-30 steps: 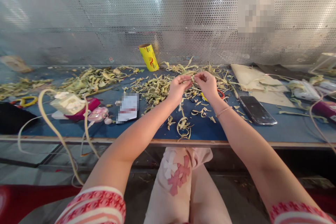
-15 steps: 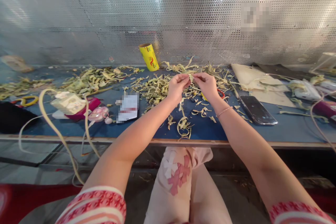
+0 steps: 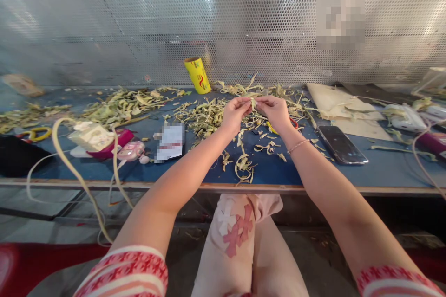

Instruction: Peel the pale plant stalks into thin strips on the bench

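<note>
A small pale green piece of dried plant [image 3: 253, 103] is pinched between my two hands, above a loose heap of the same curled strips [image 3: 207, 118]. My left hand [image 3: 236, 112] grips it from the left with thumb and fingers. From the other side my right hand [image 3: 273, 110] has its fingertips closed on it. Partly hidden behind my right wrist are scissors with red and yellow handles [image 3: 295, 123]. Loose curled scraps [image 3: 245, 169] lie on the blue tabletop [image 3: 272, 171] below my hands.
A yellow cardboard tube [image 3: 198, 75] stands by the perforated metal wall [image 3: 244, 18]. Phones lie at right [image 3: 342, 145] and left [image 3: 170, 143]. Left are another plant heap [image 3: 121, 106], a plug with cables [image 3: 91, 138] and yellow-handled scissors [image 3: 40, 133]. Brown card [image 3: 358, 127] lies right.
Both hands stay in nearly the same place, still pinching the plant piece, with only a slight shift of the fingers. Nothing else on the table has visibly moved.
</note>
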Tool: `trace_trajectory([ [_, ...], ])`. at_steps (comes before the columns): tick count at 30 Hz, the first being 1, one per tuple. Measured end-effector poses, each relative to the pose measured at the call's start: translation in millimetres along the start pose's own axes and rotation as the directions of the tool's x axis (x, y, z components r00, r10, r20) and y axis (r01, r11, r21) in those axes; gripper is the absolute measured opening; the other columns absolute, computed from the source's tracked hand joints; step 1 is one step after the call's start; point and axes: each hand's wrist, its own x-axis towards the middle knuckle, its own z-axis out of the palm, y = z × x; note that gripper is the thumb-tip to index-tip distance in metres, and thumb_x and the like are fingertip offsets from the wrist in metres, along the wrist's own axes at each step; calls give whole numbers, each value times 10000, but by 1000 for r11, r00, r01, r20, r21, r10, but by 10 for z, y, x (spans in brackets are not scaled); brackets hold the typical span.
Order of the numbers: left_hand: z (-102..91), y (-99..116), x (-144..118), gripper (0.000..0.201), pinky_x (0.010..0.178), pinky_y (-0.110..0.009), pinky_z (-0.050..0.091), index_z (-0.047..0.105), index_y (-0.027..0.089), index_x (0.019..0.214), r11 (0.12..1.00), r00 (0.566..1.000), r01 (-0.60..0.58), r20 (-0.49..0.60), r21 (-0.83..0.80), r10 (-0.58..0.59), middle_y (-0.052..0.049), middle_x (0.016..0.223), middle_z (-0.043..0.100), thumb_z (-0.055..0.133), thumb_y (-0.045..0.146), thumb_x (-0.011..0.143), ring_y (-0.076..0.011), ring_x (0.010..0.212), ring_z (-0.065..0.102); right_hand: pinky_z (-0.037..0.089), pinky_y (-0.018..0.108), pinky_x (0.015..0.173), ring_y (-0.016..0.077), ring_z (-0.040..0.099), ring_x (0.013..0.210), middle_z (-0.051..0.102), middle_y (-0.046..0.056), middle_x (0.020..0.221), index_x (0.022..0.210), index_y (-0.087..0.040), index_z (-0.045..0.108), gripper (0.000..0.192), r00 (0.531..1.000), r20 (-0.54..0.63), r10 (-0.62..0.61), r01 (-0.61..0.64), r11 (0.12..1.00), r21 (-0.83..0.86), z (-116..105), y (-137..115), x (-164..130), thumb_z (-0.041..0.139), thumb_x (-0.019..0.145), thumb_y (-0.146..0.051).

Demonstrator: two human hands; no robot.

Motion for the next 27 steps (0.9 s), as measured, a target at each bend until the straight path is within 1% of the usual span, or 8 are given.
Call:
trace_trajectory([
  [4, -8, -35, 10, 110, 759, -259, 517, 637, 165, 772, 1000, 1000, 3, -5, -26, -3, 27, 688, 640, 704, 130, 692, -69, 640, 599, 508, 275, 660, 113, 587, 647, 620, -28, 675, 754, -204, 630, 76, 1000, -14, -4, 4, 1000, -15, 1, -35, 1, 665, 687, -201],
  [7, -19, -60, 20, 77, 779, -262, 514, 656, 168, 774, 1000, 1000, -4, 15, -31, 4, 22, 686, 641, 690, 141, 711, -70, 653, 600, 511, 277, 663, 113, 584, 638, 608, -31, 657, 745, -204, 612, 28, 1000, -1, -22, 22, 998, -62, 5, -60, -9, 630, 724, -209],
  [11, -29, -70, 21, 92, 827, -280, 507, 676, 179, 816, 1000, 999, -9, 44, -17, 10, 2, 744, 668, 679, 152, 728, -84, 721, 616, 529, 296, 722, 123, 619, 704, 657, -9, 764, 804, -207, 632, 60, 996, 25, -87, 89, 990, -110, 5, -91, -36, 584, 771, -218],
  [15, -9, -48, 1, 95, 848, -289, 495, 687, 173, 831, 1000, 998, -30, 50, -6, 31, -5, 768, 680, 666, 145, 742, -83, 731, 614, 529, 316, 760, 139, 625, 758, 671, 7, 828, 844, -209, 650, 102, 985, 41, -165, 171, 960, -222, -23, -75, -37, 561, 796, -223],
  [20, 40, 5, -39, 84, 795, -266, 496, 684, 170, 809, 998, 997, -57, 46, 2, 57, 10, 711, 667, 662, 128, 740, -72, 676, 596, 524, 330, 779, 158, 620, 809, 663, 16, 845, 843, -214, 649, 100, 971, 37, -238, 238, 923, -302, -56, -19, -17, 564, 795, -232],
  [23, 57, 26, -51, 78, 755, -249, 498, 681, 177, 792, 998, 997, -65, 42, 9, 65, 19, 681, 654, 667, 128, 733, -71, 657, 588, 522, 328, 765, 157, 618, 792, 665, 20, 844, 829, -214, 649, 92, 971, 32, -238, 235, 920, -313, -51, -36, -24, 570, 794, -244],
  [27, 57, 16, -39, 63, 758, -253, 490, 684, 181, 783, 997, 997, -75, 23, 36, 74, 17, 674, 643, 671, 138, 739, -73, 657, 579, 521, 318, 716, 150, 616, 736, 665, 18, 809, 804, -205, 642, 95, 983, 24, -180, 180, 945, -272, -31, -85, -41, 581, 794, -277],
])
